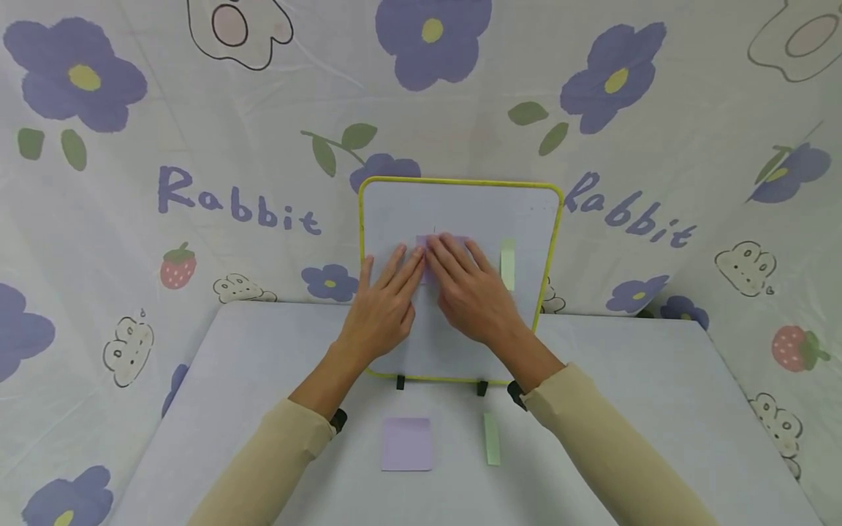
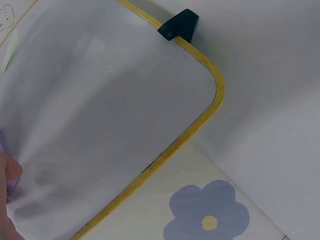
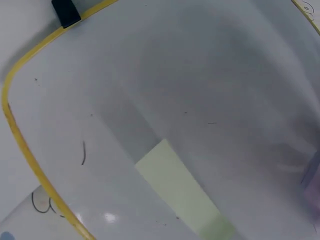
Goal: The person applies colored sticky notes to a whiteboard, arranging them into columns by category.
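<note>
A whiteboard (image 1: 434, 351) with a yellow frame stands upright against the patterned backdrop. On its face is a purple sticky note (image 1: 430, 276), mostly covered by both hands. My left hand (image 1: 381, 314) rests its outstretched fingers at the note's left side. From the right, my right hand (image 1: 470, 292) lays its extended fingers over the note, fingertips near its top edge. The two index fingers almost meet in the middle. A pale green sticky strip (image 1: 508, 265) hangs on the board right of the right hand; the right wrist view shows this strip (image 3: 182, 190) close up.
On the white table (image 1: 631, 409), a purple sticky-note pad (image 1: 406, 444) lies in front of the board, with a green strip (image 1: 492, 439) to its right. Black feet (image 1: 482, 388) hold the board's lower edge. The patterned cloth (image 1: 250, 139) rises behind.
</note>
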`<state>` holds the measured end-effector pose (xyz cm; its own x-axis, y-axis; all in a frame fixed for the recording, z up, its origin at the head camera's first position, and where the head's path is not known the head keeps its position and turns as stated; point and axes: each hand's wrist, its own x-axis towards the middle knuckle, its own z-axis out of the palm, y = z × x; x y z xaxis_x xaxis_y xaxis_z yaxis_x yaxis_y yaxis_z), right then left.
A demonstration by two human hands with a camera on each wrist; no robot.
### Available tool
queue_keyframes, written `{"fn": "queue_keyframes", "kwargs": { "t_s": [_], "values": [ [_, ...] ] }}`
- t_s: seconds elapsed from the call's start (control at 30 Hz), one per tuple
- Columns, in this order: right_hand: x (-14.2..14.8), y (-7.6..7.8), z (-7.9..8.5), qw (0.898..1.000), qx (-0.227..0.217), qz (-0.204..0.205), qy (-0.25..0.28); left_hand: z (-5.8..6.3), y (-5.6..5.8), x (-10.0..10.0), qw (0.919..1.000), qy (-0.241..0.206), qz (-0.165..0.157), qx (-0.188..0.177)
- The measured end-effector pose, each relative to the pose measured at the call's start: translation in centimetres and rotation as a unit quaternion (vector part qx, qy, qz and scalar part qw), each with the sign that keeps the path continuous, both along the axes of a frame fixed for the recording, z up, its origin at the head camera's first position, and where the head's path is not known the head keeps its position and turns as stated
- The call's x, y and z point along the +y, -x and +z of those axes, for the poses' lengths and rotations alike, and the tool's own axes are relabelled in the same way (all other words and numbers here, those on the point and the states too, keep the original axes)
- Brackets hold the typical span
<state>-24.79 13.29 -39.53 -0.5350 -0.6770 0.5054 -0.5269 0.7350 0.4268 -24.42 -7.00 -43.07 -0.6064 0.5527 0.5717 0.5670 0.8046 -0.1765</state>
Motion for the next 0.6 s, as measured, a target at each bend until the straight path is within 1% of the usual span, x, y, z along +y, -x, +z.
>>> {"fn": "queue_keyframes", "kwargs": {
  "t_s": [0.13, 0.27, 0.37, 0.47, 0.6],
  "values": [
    [-0.5, 0.0, 0.2, 1.000, -0.005, -0.006, -0.009, -0.1, -0.1, -0.1, 1.0000, 0.007, 0.000, 0.007],
    [-0.6, -0.1, 0.3, 1.000, -0.007, -0.010, -0.013, 0.0, -0.3, -0.3, 0.9997, 0.022, 0.006, 0.002],
    [-0.6, 0.0, 0.3, 1.000, -0.008, -0.010, -0.014, -0.1, -0.4, -0.5, 0.9997, 0.024, 0.008, 0.001],
    [-0.6, -0.1, 0.2, 1.000, -0.012, -0.004, -0.007, -0.2, -0.4, -0.7, 0.9998, 0.020, 0.000, 0.005],
    [-0.1, -0.8, -0.3, 0.999, -0.019, 0.023, 0.022, -0.5, -1.0, -1.5, 0.9997, 0.016, -0.018, 0.005]
  ]
}}
